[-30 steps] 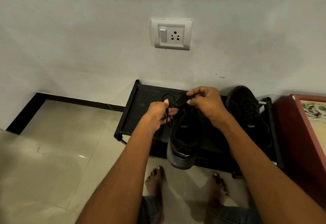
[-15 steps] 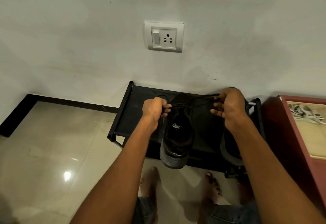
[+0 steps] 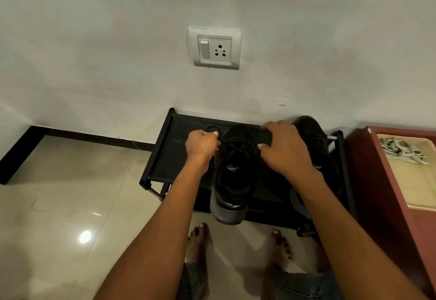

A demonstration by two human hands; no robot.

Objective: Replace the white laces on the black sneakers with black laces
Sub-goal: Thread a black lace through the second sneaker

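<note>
Fingers of both hands curl around black lace ends at a sneaker's throat.

The left hand (image 3: 202,145) pinches one black lace (image 3: 238,146); the right hand (image 3: 284,149) grips the other end. The black sneaker (image 3: 233,177) overhangs the shoe rack's (image 3: 157,158) front edge; the second sneaker (image 3: 313,141) sits toward its right end, white laces (image 3: 401,149) on the red cabinet (image 3: 377,181).

Both hands (image 3: 243,151) at sneaker (image 3: 234,172) laces (image 3: 236,145)

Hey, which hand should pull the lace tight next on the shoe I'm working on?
Probably the right hand: its fingers already hold the black lace stretched across the shoe. The left hand pinches at the eyelets, so it's better placed to steady.
</note>
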